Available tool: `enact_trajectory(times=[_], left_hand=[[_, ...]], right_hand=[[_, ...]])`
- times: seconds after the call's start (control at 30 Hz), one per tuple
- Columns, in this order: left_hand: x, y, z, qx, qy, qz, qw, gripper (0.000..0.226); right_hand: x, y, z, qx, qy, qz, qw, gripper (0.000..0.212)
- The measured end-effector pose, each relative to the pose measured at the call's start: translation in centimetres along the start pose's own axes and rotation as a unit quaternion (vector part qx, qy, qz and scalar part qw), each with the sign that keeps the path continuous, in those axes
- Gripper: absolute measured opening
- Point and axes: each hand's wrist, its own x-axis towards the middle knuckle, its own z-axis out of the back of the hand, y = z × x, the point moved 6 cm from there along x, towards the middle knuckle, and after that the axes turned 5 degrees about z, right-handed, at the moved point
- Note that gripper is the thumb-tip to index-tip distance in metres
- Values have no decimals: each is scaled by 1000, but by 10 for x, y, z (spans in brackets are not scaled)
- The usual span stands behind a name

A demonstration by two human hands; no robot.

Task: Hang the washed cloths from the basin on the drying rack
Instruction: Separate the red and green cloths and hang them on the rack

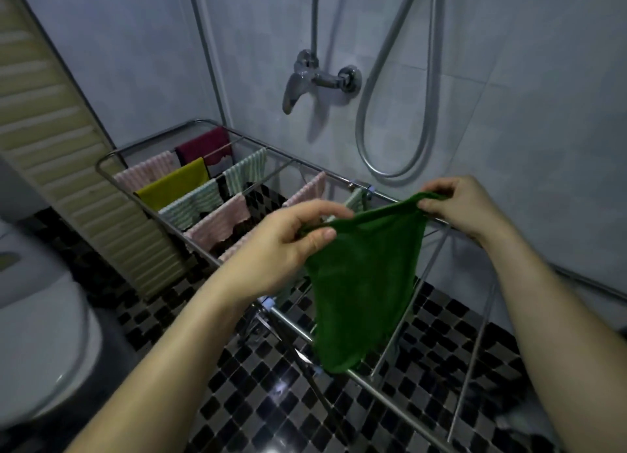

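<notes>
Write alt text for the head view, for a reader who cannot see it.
The left hand and right hand pinch the top corners of a green cloth, holding it spread over a metal drying rack. A pink cloth, a yellow cloth and a maroon cloth hang on its far rails.

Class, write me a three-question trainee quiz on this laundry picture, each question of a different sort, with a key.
1. The green cloth is held at its top edge by: A one hand, B both hands, C a peg.
2. Fill in: the cloth hung farthest back on the drying rack is ___.
3. True or false: the green cloth is already draped over a rail.

Key: 1 B, the left hand and right hand pinch it. 2 maroon, the maroon cloth. 3 false.
</notes>
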Motion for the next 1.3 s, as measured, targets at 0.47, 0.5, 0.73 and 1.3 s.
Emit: enact_trajectory(times=[0.47, 0.5, 0.73, 1.3], left_hand=[[-26, 99, -18, 18, 14, 195, 981, 23], [-26, 107, -17, 21, 9, 208, 978, 23], [-20, 161, -14, 119, -59, 288, 948, 38], [-2, 203, -39, 444, -19, 342, 828, 8]], right_hand=[[43, -12, -82, -187, -41, 75, 979, 13], [47, -12, -90, -202, -37, 81, 975, 14], [64, -32, -140, -247, 8, 84, 965, 23], [32, -133, -125, -9, -78, -163, 984, 37]])
